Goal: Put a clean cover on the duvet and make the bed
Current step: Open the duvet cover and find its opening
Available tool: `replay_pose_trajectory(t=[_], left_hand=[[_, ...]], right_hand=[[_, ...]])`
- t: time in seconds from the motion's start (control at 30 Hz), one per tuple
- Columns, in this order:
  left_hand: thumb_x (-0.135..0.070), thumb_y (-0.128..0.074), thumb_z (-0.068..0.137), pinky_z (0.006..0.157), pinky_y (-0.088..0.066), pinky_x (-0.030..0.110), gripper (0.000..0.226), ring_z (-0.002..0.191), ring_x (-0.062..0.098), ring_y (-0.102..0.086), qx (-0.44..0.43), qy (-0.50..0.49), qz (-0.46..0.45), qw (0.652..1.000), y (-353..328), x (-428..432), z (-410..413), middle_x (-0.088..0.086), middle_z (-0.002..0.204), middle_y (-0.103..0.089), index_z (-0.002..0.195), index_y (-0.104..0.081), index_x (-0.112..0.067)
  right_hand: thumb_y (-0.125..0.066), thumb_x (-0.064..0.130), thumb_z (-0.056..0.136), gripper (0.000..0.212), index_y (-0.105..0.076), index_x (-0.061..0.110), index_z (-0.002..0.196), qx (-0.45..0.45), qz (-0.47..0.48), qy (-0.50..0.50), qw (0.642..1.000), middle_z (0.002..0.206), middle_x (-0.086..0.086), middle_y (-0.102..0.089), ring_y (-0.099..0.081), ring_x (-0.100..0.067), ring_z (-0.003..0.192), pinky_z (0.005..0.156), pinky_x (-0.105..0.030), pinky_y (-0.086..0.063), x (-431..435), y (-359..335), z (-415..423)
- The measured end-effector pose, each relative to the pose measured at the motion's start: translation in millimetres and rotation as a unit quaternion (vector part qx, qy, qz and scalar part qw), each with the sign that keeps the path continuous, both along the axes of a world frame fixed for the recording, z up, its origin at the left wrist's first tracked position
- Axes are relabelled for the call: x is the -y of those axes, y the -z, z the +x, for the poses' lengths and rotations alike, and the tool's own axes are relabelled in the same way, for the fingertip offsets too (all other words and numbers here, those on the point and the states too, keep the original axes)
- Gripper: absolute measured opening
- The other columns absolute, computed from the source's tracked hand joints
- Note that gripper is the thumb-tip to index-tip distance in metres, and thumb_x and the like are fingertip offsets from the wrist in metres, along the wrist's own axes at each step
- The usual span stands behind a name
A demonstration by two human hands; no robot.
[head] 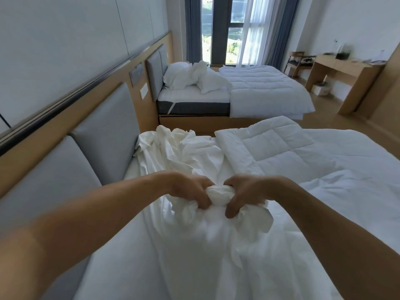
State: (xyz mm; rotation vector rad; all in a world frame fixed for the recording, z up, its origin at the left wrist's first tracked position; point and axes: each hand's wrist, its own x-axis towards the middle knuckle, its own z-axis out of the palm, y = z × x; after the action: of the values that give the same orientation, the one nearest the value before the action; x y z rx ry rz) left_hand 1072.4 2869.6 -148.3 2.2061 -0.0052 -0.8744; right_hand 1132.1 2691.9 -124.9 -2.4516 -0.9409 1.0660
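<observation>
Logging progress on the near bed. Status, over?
Left hand and right hand both gripping bunched duvet cover. Quilted duvet bare, folded back. Nothing blocking.

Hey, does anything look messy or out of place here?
Yes. The crumpled white fabric cover is bunched in the left hand and right hand; the quilted white duvet lies uncovered; the far bed's white pillows are heaped askew.

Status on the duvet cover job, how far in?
Early. Done: the bare white quilted duvet lies spread out, uncovered. In hand: the left hand and right hand both grip a bunch of the crumpled white fabric cover. Left: getting the duvet inside the cover, then smoothing everything flat.
</observation>
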Motion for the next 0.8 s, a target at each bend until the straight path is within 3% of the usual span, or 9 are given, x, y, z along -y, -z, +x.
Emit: replay_pose_trajectory(t=[0.1,0.17,0.23,0.3,0.47,0.57,0.63,0.7,0.8], left_hand=[[-0.013,-0.070,0.067,0.087,-0.058,0.046,0.046,0.092,0.025,-0.069,0.004,0.019,0.032,0.999,-11,-3,-1,0.007,0.100,-0.070,0.112,-0.067,-0.009],[-0.019,-0.077,0.077,0.082,-0.060,0.037,0.039,0.093,0.022,-0.069,0.018,0.048,0.070,0.996,-20,-2,-2,0.001,0.100,-0.071,0.115,-0.066,-0.016],[-0.027,-0.081,0.077,0.072,-0.054,0.023,0.036,0.087,0.015,-0.066,0.086,0.102,0.148,0.980,-23,1,-4,-0.008,0.091,-0.067,0.109,-0.066,-0.023],[-0.027,-0.083,0.076,0.064,-0.047,0.019,0.034,0.078,0.012,-0.061,0.156,0.125,0.189,0.961,-21,4,-4,-0.009,0.086,-0.063,0.105,-0.066,-0.021],[-0.018,-0.075,0.079,0.074,-0.049,0.028,0.023,0.081,0.018,-0.062,0.251,0.100,0.188,0.944,-20,7,-1,-0.001,0.088,-0.066,0.101,-0.070,-0.014],[-0.015,-0.072,0.081,0.079,-0.052,0.032,0.020,0.086,0.021,-0.064,0.252,0.109,0.189,0.943,-22,11,2,0.002,0.094,-0.069,0.100,-0.069,-0.013],[-0.014,-0.071,0.081,0.078,-0.052,0.033,0.018,0.084,0.020,-0.064,0.244,0.110,0.193,0.944,-23,13,5,0.001,0.091,-0.068,0.099,-0.069,-0.014],[-0.011,-0.070,0.081,0.079,-0.054,0.034,0.020,0.087,0.022,-0.065,0.216,0.097,0.186,0.954,-22,14,6,0.000,0.093,-0.069,0.099,-0.068,-0.018],[-0.013,-0.070,0.079,0.084,-0.056,0.037,0.033,0.094,0.022,-0.066,0.166,0.101,0.189,0.963,-24,18,8,0.001,0.102,-0.070,0.111,-0.068,-0.020]], right_hand=[[-0.090,0.022,0.065,0.038,-0.072,0.022,0.099,-0.070,-0.021,0.027,0.997,0.097,0.001,-0.075,-0.073,-0.019,0.090,0.080,-0.033,-0.060,-4,6,-6],[-0.086,0.016,0.069,0.031,-0.073,0.019,0.096,-0.081,0.002,0.053,0.995,0.093,0.000,-0.076,-0.073,-0.018,0.085,0.076,-0.032,-0.061,-5,11,-11],[-0.080,0.009,0.074,0.020,-0.072,0.014,0.092,-0.081,0.034,0.068,0.994,0.085,-0.001,-0.072,-0.070,-0.016,0.077,0.068,-0.027,-0.059,-6,15,-16],[-0.073,0.002,0.078,0.016,-0.069,0.012,0.091,-0.089,0.068,0.078,0.991,0.081,-0.002,-0.068,-0.066,-0.014,0.072,0.063,-0.024,-0.056,-4,19,-20],[-0.067,-0.003,0.080,0.028,-0.068,0.014,0.102,-0.166,0.148,0.090,0.971,0.089,-0.002,-0.070,-0.068,-0.016,0.082,0.072,-0.029,-0.057,10,22,-17],[-0.069,0.001,0.074,0.036,-0.066,0.002,0.110,-0.200,0.169,0.100,0.960,0.092,-0.010,-0.069,-0.067,-0.022,0.084,0.078,-0.036,-0.058,16,26,-14],[-0.065,0.005,0.066,0.042,-0.065,-0.003,0.107,-0.220,0.174,0.118,0.953,0.087,-0.012,-0.066,-0.066,-0.021,0.077,0.072,-0.035,-0.057,18,29,-12],[-0.060,0.008,0.061,0.033,-0.065,0.001,0.093,-0.236,0.181,0.132,0.946,0.077,-0.009,-0.062,-0.062,-0.016,0.064,0.060,-0.028,-0.053,19,28,-12],[-0.070,0.014,0.067,0.023,-0.065,0.007,0.088,-0.250,0.160,0.130,0.946,0.072,-0.004,-0.064,-0.062,-0.014,0.062,0.058,-0.026,-0.052,21,16,-10]])
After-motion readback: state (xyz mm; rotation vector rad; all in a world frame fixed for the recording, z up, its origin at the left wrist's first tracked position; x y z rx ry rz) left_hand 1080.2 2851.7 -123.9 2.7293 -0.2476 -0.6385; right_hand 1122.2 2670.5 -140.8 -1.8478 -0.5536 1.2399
